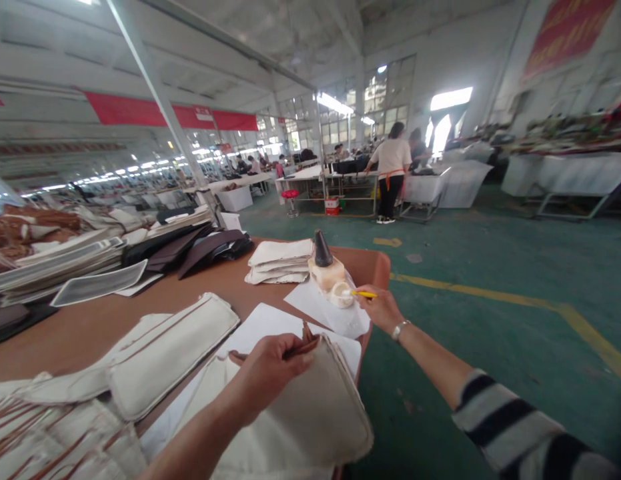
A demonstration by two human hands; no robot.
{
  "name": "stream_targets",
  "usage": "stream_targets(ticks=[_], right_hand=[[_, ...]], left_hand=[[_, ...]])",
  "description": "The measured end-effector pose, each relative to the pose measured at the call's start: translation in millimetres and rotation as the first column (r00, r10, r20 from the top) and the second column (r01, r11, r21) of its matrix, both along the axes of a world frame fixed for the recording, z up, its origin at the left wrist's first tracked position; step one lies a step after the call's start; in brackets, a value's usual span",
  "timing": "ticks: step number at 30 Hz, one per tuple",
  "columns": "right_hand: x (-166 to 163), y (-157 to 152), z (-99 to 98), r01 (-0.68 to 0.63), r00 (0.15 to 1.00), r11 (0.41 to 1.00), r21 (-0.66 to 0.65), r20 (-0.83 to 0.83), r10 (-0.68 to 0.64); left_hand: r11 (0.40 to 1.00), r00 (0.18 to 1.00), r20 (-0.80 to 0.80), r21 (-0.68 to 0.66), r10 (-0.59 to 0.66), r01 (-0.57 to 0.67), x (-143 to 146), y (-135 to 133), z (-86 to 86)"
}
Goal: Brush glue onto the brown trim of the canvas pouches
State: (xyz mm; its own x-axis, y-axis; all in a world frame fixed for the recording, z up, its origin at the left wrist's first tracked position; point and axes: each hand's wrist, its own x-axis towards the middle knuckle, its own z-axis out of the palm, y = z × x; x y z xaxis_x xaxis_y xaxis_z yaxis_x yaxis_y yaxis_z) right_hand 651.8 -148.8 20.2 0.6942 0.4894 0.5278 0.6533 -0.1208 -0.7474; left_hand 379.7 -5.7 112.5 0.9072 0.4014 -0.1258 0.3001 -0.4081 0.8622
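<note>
My left hand (275,370) is closed on the brown-trimmed edge of a cream fabric bag piece (310,413), which hangs partly over the table's near edge. Between the fingers of my right hand (381,308) is a thin yellow-handled brush (365,293). Its tip reaches into a small round white cup (341,294), and the cup hides the very end. Behind the cup stands a cream block-like container with a black cone (322,250) on top. White paper sheets (270,320) lie under the cup and the bag piece.
A stack of cream fabric pieces (280,260) sits beyond the paper on the brown table (190,297). More cream pieces (175,347) lie at left, with dark panels (205,250) behind. A person (391,167) stands across the green floor near white bins (460,183).
</note>
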Motion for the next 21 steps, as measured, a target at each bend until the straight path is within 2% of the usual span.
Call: stream_targets(ticks=[3,7,9,12,14,18,21], right_hand=[[-18,-13,10.8,0.053,0.993,0.992,0.118,-0.115,-0.040],[-66,-58,37.3,0.145,0.974,0.932,0.332,-0.215,-0.075],[-95,-83,51.7,0.139,0.967,0.896,0.421,-0.252,-0.031],[-136,-113,70.7,0.029,0.949,0.843,0.538,-0.279,0.145],[-158,-123,81.8,-0.059,0.958,0.841,0.538,-0.205,0.199],[-184,-126,99.8,-0.144,0.989,0.908,0.392,0.072,0.126],[-189,-128,107.3,-0.144,0.977,0.930,0.338,0.199,0.079]], left_hand=[[0.970,0.998,0.053,-0.241,0.040,-0.026,-8,-10,-1.4],[0.939,0.991,0.121,-0.344,0.056,-0.011,-19,-23,-8.9],[0.916,0.988,0.152,-0.400,0.035,0.029,-21,-31,-11.5],[0.870,0.978,0.205,-0.487,0.031,0.075,-25,-43,-12.2],[0.854,0.975,0.220,-0.513,0.031,0.089,-27,-52,-10.7],[0.860,0.973,0.228,-0.490,-0.034,0.145,-35,-68,-6.7],[0.867,0.968,0.224,-0.454,-0.115,0.207,-40,-75,-5.2]])
